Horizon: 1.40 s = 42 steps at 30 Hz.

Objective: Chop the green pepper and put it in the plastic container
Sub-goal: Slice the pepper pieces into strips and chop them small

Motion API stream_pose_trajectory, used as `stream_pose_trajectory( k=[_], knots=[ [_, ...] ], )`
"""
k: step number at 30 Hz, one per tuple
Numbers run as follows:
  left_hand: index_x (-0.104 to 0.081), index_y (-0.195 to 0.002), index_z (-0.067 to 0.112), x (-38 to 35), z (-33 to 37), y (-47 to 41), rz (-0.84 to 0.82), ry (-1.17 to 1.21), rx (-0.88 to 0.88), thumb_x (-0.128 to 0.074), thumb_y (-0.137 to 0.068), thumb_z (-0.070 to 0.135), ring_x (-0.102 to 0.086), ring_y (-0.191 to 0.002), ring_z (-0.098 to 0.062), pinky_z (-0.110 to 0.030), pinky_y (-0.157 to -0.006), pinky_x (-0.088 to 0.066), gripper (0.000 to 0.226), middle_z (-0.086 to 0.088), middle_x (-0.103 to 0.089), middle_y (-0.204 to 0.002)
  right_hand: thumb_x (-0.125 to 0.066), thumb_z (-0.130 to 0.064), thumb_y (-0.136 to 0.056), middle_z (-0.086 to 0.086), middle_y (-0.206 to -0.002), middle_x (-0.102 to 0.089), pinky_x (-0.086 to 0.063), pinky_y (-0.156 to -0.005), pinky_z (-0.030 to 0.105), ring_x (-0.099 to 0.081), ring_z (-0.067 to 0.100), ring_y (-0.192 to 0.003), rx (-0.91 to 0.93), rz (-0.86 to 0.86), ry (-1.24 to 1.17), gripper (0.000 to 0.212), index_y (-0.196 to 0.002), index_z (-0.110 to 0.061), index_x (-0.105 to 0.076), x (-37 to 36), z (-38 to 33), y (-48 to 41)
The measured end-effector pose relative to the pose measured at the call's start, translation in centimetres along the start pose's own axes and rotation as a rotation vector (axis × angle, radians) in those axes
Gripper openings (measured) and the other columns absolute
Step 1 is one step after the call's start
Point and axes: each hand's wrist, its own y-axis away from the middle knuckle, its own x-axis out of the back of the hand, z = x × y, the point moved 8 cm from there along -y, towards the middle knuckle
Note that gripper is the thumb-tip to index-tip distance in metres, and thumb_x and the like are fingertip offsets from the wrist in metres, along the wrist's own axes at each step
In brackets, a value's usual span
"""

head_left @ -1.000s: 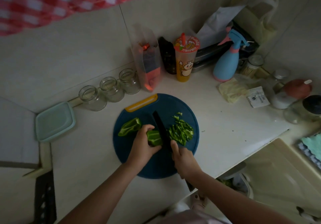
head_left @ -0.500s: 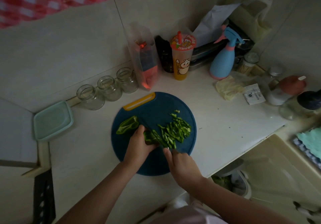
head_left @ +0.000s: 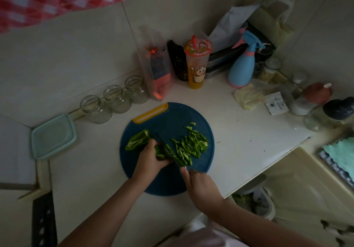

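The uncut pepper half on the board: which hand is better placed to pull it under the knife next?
Left. The left hand lies right beside the uncut pepper half, holding the pepper piece being cut; the right hand grips the knife, farther away.

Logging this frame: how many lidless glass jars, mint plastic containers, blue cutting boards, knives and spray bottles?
Lidless clear glass jars: 3
Mint lidded plastic container: 1
Round blue cutting board: 1
Dark-bladed knife: 1
Blue spray bottle: 1
Total: 7
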Motion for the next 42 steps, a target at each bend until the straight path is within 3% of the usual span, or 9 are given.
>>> stream_pose_trajectory(
  k=[4,6,13,18,22,31,36,39,42],
  knots=[
    [-0.050,-0.099,0.016,0.0,0.1,-0.1,-0.011,0.022,0.006,-0.087,-0.061,0.018,-0.064,-0.090,-0.011,-0.017,-0.074,-0.046,0.053,0.001,-0.066,-0.094,-0.024,-0.051,-0.098,-0.006,-0.058,-0.041,-0.038,-0.067,0.036,-0.049,0.025,-0.065,0.010,0.011,-0.039,0.046,-0.062,-0.024,-0.035,0.0,0.0,-0.2],
    [-0.050,-0.098,0.017,0.0,0.1,-0.1,-0.015,0.025,0.005,-0.088,-0.060,0.019,-0.064,-0.090,-0.011,-0.018,-0.076,-0.047,0.053,0.002,-0.066,-0.094,-0.025,-0.050,-0.098,-0.006,-0.057,-0.041,-0.038,-0.067,0.036,-0.044,0.020,-0.062,0.005,0.000,-0.054,0.047,-0.061,-0.024,-0.034,-0.2,-0.1,-0.3],
    [-0.050,-0.096,0.015,0.0,0.2,0.2,-0.002,-0.006,-0.005,-0.087,-0.060,0.022,-0.063,-0.090,-0.012,-0.026,-0.078,-0.049,0.052,0.002,-0.065,-0.094,-0.023,-0.049,-0.099,0.015,-0.081,-0.061,-0.041,-0.071,0.038,-0.059,0.034,-0.083,-0.048,-0.015,-0.019,0.044,-0.064,-0.024,-0.033,-1.2,-0.1,-0.7],
    [-0.046,-0.094,0.015,0.0,0.3,0.4,0.017,-0.025,-0.019,-0.085,-0.063,0.019,-0.059,-0.093,-0.012,-0.022,-0.077,-0.045,0.050,0.002,-0.061,-0.096,-0.021,-0.052,-0.099,0.014,-0.096,-0.066,-0.045,-0.076,0.038,-0.062,0.034,-0.093,-0.064,-0.013,0.091,0.051,-0.092,-0.014,-0.054,-1.4,-0.5,-0.7],
    [-0.047,-0.095,0.013,-0.1,-0.4,0.4,0.042,-0.028,-0.003,-0.084,-0.062,0.021,-0.061,-0.091,-0.014,-0.025,-0.075,-0.048,0.051,-0.002,-0.063,-0.096,-0.021,-0.052,-0.100,0.012,-0.106,-0.066,-0.044,-0.076,0.036,-0.061,0.033,-0.101,-0.089,-0.003,0.228,0.053,-0.107,-0.011,-0.054,-1.0,-1.3,-1.1],
    [-0.044,-0.100,0.016,0.0,-0.6,0.3,0.069,-0.061,-0.020,-0.081,-0.067,0.019,-0.057,-0.092,-0.015,-0.023,-0.074,-0.043,0.050,0.002,-0.055,-0.097,-0.020,-0.054,-0.099,0.012,-0.109,-0.065,-0.045,-0.078,0.035,-0.061,0.032,-0.103,-0.182,-0.018,0.214,0.057,-0.107,-0.011,-0.057,-1.2,-2.0,-3.0],
    [-0.050,-0.097,0.016,-0.2,-0.4,0.8,0.058,-0.040,-0.073,-0.084,-0.065,0.029,-0.059,-0.088,-0.010,-0.022,-0.072,-0.047,0.048,0.001,-0.060,-0.097,-0.021,-0.050,-0.100,0.018,-0.100,-0.064,-0.045,-0.084,0.037,-0.061,0.034,-0.099,-0.200,-0.045,-0.041,0.056,-0.090,-0.010,-0.060,-0.4,-2.3,-4.3],
    [-0.052,-0.099,0.013,0.0,-0.7,1.0,0.098,-0.029,-0.073,-0.088,-0.060,0.024,-0.061,-0.088,-0.010,-0.016,-0.070,-0.046,0.054,0.000,-0.062,-0.096,-0.024,-0.043,-0.102,0.015,-0.082,-0.060,-0.052,-0.067,0.034,-0.062,0.032,-0.080,-0.180,-0.051,-0.142,0.051,-0.082,-0.007,-0.054,0.6,-0.7,-3.9],
    [-0.052,-0.098,0.010,0.0,-0.4,1.2,0.135,-0.052,-0.110,-0.088,-0.060,0.022,-0.060,-0.087,-0.012,-0.021,-0.071,-0.048,0.053,-0.002,-0.061,-0.095,-0.025,-0.053,-0.098,0.009,-0.061,-0.052,-0.041,-0.042,0.024,-0.052,0.018,-0.048,-0.216,-0.040,-0.251,0.062,-0.062,-0.007,-0.046,1.4,1.0,-2.4]
  ],
)
